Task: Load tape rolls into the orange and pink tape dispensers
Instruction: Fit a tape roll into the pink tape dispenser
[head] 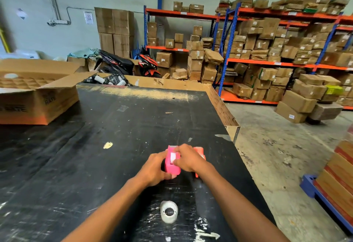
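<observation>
The pink tape dispenser stands on the black table, held between both hands. My left hand grips its left side and base. My right hand is closed over its top right, fingers by a white strip of tape on its upper face. Just behind my right hand sits the orange dispenser, mostly hidden. A white tape roll lies flat on the table between my forearms, nearer to me.
An open cardboard box with divider cells sits at the table's far left. The table's right edge drops to a concrete floor. Shelves of cartons stand beyond. Stacked boxes on a blue pallet are at right.
</observation>
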The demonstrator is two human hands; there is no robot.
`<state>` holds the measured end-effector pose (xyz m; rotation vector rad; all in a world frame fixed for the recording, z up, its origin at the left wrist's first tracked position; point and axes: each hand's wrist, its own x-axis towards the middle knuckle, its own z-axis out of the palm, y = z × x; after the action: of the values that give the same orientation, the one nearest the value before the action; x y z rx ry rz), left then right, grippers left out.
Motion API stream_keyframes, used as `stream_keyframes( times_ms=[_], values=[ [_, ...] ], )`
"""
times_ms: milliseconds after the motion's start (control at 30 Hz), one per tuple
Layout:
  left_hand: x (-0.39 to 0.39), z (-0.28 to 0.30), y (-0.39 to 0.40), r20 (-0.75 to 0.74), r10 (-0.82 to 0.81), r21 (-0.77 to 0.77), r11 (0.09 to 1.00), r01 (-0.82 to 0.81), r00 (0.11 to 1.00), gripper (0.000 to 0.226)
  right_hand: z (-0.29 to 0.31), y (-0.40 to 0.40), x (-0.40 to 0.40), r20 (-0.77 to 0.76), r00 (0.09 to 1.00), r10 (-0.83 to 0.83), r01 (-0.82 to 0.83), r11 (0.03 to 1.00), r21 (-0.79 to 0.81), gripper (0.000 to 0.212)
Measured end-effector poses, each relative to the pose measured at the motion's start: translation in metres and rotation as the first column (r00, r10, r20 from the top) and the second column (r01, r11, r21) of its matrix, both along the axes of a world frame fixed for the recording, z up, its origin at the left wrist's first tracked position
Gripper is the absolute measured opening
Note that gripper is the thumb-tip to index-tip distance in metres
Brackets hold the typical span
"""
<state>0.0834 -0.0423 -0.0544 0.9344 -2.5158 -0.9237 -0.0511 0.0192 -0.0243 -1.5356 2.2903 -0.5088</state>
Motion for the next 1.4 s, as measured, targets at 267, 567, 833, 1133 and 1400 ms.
stream_keyframes(
  times_ms=[267, 567, 833, 1133, 1400],
  values=[
    [0.001, -0.011, 0.003, -0.018, 0.013, -0.146, 0.989, -0.016, 1.000, 0.056, 0.021, -0.021, 0.006, -0.314, 0.945, 0.091, -0.027, 0.979, 0.201, 0.033],
    [0.000, -0.018, -0.002, -0.011, 0.017, -0.169, 0.985, -0.018, 1.000, 0.057, 0.007, 0.022, 0.001, -0.270, 0.963, -0.005, -0.053, 0.977, -0.207, 0.020],
    [0.006, 0.008, 0.028, -0.484, 0.156, 0.202, 0.977, -0.064, 0.861, 0.027, 0.009, 0.067, 0.009, -0.051, 0.999, 0.003, -0.023, 0.921, -0.389, 0.020],
    [0.005, 0.020, 0.056, -0.488, 0.322, 0.541, 0.841, -0.008, 0.811, 0.034, 0.007, 0.081, 0.041, 0.065, 0.997, 0.033, 0.009, 0.828, -0.560, 0.021],
    [0.004, 0.016, 0.064, -0.501, 0.394, 0.677, 0.733, 0.066, 0.770, 0.030, 0.005, 0.094, 0.053, 0.180, 0.984, -0.008, 0.122, 0.766, -0.631, 0.031]
  ],
)
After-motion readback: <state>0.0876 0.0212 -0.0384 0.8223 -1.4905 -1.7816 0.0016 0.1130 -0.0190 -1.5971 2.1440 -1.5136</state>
